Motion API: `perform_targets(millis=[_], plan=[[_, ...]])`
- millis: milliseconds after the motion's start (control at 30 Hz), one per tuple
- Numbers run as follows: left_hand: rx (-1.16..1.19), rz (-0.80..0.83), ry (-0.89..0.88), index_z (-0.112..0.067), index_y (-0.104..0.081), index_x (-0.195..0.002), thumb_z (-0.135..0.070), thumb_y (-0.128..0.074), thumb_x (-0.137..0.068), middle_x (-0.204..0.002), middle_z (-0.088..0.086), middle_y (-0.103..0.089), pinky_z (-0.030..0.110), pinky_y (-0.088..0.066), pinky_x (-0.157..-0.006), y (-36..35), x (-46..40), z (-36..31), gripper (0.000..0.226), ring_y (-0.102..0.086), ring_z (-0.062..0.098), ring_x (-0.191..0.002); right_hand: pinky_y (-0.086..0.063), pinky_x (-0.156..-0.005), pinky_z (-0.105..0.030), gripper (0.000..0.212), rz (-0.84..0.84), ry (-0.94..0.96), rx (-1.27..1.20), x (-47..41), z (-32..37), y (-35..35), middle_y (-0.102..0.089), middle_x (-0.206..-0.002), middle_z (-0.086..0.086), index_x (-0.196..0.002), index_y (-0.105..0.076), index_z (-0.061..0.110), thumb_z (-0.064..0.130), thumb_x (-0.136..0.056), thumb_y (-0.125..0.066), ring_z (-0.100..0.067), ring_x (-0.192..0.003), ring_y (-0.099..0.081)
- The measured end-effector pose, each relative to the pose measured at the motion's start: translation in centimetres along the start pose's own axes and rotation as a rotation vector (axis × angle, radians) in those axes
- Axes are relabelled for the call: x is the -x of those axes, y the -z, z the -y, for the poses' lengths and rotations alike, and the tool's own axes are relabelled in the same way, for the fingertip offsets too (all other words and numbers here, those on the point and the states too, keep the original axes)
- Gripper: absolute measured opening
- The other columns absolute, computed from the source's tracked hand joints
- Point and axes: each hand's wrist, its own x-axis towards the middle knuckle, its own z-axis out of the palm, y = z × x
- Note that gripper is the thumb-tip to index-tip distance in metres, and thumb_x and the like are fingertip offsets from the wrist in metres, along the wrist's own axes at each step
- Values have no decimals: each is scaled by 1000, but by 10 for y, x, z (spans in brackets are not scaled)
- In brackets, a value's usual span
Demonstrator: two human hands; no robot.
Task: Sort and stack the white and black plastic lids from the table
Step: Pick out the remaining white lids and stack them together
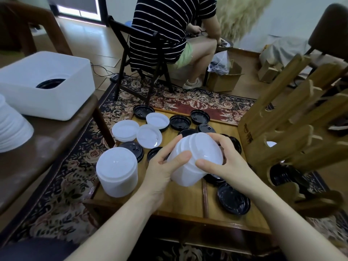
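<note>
We're approx midway. Left hand (163,166) and right hand (222,162) both curl round a tilted white lid stack (194,159) held above the table (186,200). Second white stack (117,172) stands left of our hands. Beyond them: loose white lids (148,136), glossy black lids (179,122), round, thin plastic, unsorted.

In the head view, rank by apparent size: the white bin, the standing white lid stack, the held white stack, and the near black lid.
1. White bin, clearly largest.
2. Held white stack and standing white stack look alike; the held one is tilted and partly covered by both hands, so no ranking.
3. Near black lid, smallest.
</note>
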Motion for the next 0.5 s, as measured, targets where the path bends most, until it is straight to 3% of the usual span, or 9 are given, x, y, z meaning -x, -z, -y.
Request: perform_targets(millis=[100,167,233,333,500], plan=[[4,3,3,-46,-69,-118,-48,-86,-56,-124,-15,-70,38,-52,-101,1,-1,2,65,-66,7,-114,-49,-77,-10,71,-21,-26,-82,1,-1,-7,-51,-126,13,-123,-45,36,55,-65,-81,11,-104,-56],[15,9,6,-49,-71,-113,-48,-85,-52,-127,-11,-69,40,-51,-103,2,-2,4,62,-64,12,-118,-48,-78,-9,72,-34,-31,-113,2,0,-9,-50,-126,20,-131,-42,33,50,-72,-80,17,-105,-53],[19,17,2,-51,-71,-112,-47,-86,-54,-129,-10,-68,43,-49,-106,2,-2,6,60,-62,14,-122,-45,-86,-7,79,-31,-11,-82,3,-1,-10,-44,-131,30,-141,-34,42,52,-74,-74,21,-115,-43],[22,18,7,-52,-71,-113,-42,-87,-61,-131,-8,-67,46,-46,-109,2,-3,7,54,-60,17,-125,-37,-90,-4,70,-3,27,-1,3,-2,-11,-38,-140,32,-140,-36,51,58,-79,-69,23,-124,-32],[53,33,11,-48,-72,-114,-34,-82,-69,-136,-8,-63,47,-43,-112,3,-3,8,47,-58,17,-128,-36,-107,-25,74,114,9,-21,2,-7,-4,-34,-143,34,-144,-33,52,63,-76,-60,10,-135,-32]])
